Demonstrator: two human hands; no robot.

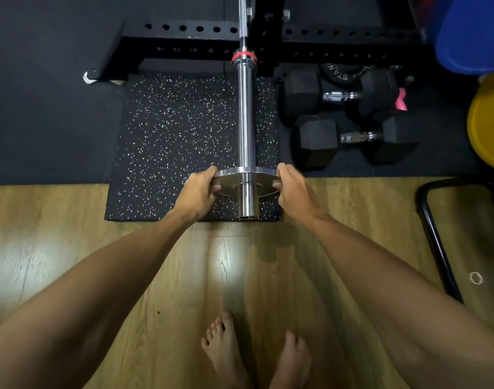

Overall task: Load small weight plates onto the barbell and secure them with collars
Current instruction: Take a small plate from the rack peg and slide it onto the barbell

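A chrome barbell sleeve (245, 116) points toward me from the black rack, with a red ring at its inner shoulder. A small chrome weight plate (247, 173) sits on the sleeve near its open end (248, 209). My left hand (199, 189) grips the plate's left edge and my right hand (292, 186) grips its right edge. The rest of the sleeve, between the plate and the red ring, is bare. No collar is in view.
A speckled black mat (178, 141) lies under the sleeve. Two black hex dumbbells (349, 138) and a black plate (344, 73) lie on the right. Blue (470, 35) and yellow (490, 122) plates stand far right. A black tubular frame (436, 242) stands on the wood floor. My bare feet (254, 352) are below.
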